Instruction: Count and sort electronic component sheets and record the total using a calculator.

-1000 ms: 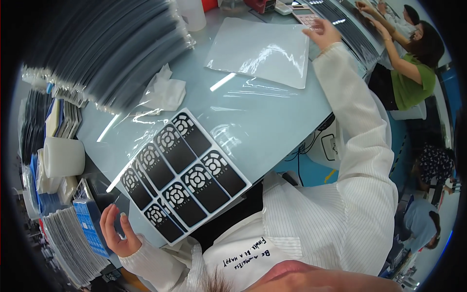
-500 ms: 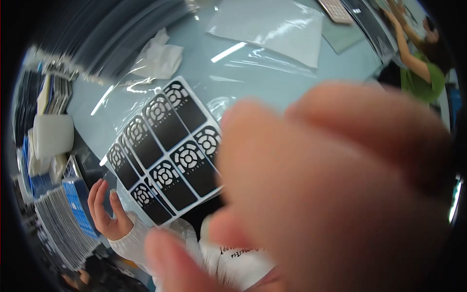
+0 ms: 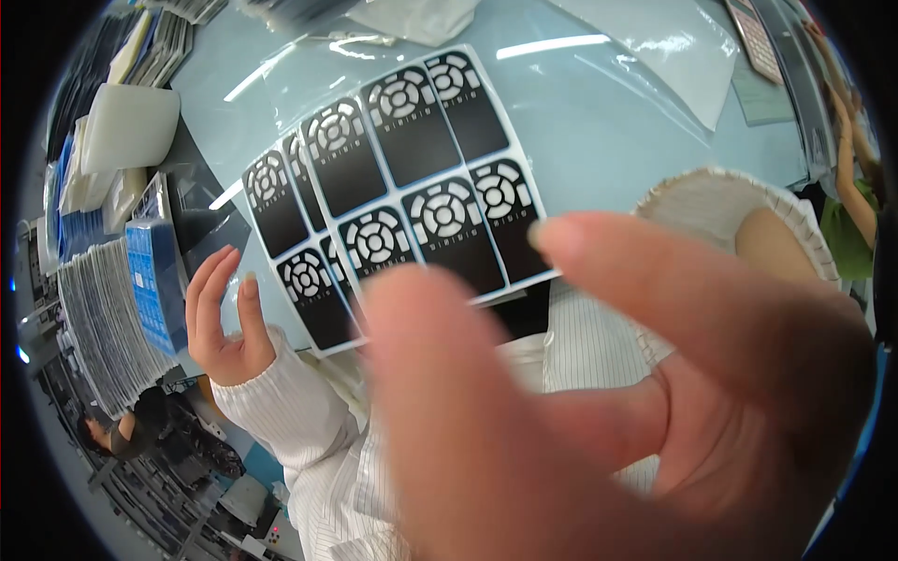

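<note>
— What is held at this moment?

— Nothing is gripped. The left hand [image 3: 224, 323] is raised with its fingers spread open, just off the near edge of the worktop [image 3: 599, 122] and beside the near-left corner of the sheet of black panels [image 3: 398, 187]; no contact with the sheet can be made out. The right hand [image 3: 636, 411] is lifted very close to the camera, blurred, with fingers apart and nothing seen in it.

— Where is the sheet placed?

— It is laid flat at the near edge of the worktop, its near border overhanging toward the striped white smock [image 3: 580, 346].

— How is it described?

— Two rows of glossy black rectangles are seen, each topped by a white ring of button outlines, separated by pale borders.

— How should the handling be done well?

— In judgement, the sheet is best taken by its pale border, so that the glossy faces are not smudged, and kept flat, since a thin sheet is likely to bend. The stack of blue-edged sheets [image 3: 154, 280] at the left edge should be avoided.
</note>
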